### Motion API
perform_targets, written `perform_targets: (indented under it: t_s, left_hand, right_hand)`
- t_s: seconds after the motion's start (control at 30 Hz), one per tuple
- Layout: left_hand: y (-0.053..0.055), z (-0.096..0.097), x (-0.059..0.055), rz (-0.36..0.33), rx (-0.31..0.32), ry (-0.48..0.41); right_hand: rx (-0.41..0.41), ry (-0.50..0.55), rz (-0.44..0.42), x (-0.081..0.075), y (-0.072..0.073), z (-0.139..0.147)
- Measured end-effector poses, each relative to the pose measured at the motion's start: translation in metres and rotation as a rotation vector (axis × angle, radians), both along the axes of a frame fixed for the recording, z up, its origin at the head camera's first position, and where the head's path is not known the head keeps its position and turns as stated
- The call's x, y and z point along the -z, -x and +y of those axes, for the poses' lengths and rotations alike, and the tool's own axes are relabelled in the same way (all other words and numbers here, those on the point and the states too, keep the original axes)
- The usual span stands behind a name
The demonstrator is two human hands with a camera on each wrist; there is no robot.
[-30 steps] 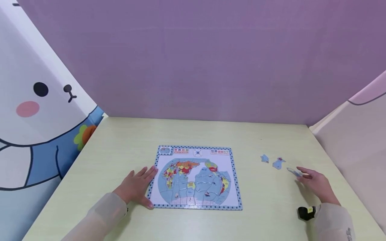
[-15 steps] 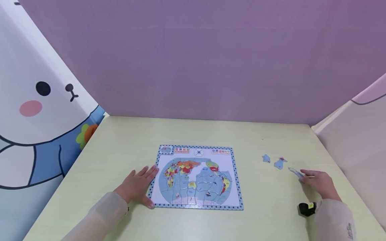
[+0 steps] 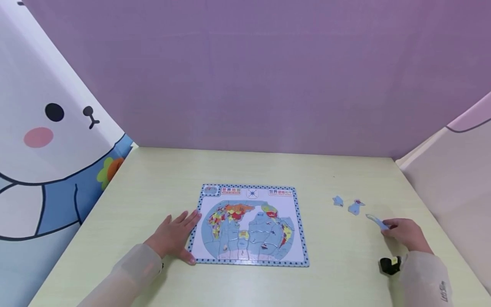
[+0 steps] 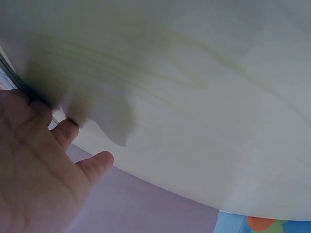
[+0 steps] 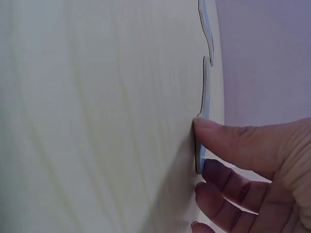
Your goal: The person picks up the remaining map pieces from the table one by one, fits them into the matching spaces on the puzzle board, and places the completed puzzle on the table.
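Note:
A world-map jigsaw puzzle board point(image 3: 299, 253) with a blue dotted border lies flat on the table, most of its map filled with pieces. A white gap shows in the middle of the map. My left hand point(image 3: 174, 236) rests spread against the board's left edge, the thumb at its lower left corner. Off to the right, my right hand point(image 3: 408, 234) pinches a slim, curved blue puzzle piece point(image 3: 377, 221) between thumb and fingers. In the right wrist view this puzzle piece point(image 5: 206, 92) is seen nearly edge-on, low over or on the tabletop.
Two loose blue puzzle pieces, one plain-shaped piece point(image 3: 338, 201) and one larger piece point(image 3: 354, 208), lie left of my right hand. A purple wall point(image 3: 261, 85) stands behind the table point(image 3: 165, 170). A black wrist device point(image 3: 389, 265) is by the right sleeve.
My right thumb and fingers have closed on the slim blue puzzle piece, which now shows more clearly at the fingertips. The left hand and the board stay in place.

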State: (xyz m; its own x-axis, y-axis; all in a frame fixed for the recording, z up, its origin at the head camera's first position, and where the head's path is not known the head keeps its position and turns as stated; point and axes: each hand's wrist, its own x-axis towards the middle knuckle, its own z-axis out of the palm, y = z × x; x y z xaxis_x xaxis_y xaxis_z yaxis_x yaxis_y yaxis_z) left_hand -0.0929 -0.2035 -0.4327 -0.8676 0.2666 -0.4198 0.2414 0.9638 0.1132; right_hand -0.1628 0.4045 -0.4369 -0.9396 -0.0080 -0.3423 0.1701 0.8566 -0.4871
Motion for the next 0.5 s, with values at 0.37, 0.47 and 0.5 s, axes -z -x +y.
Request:
perform_targets:
  t_s: [0.37,0.47,0.5]
  left_hand:
    - [0.0003,0.0005,-0.0002,-0.009,-0.024,-0.03]
    - [0.0003,0.0006,-0.0003,-0.006,-0.025,-0.032]
    - [0.0001,0.0005,-0.0004,-0.005,-0.022,-0.028]
  right_hand:
    - [-0.013,0.001,0.004,0.0005,0.0003,-0.0017]
    - [-0.01,-0.008,0.015,-0.0011,-0.0008,-0.0024]
    - [-0.013,-0.014,0.022,-0.0018,-0.0016,-0.0024]
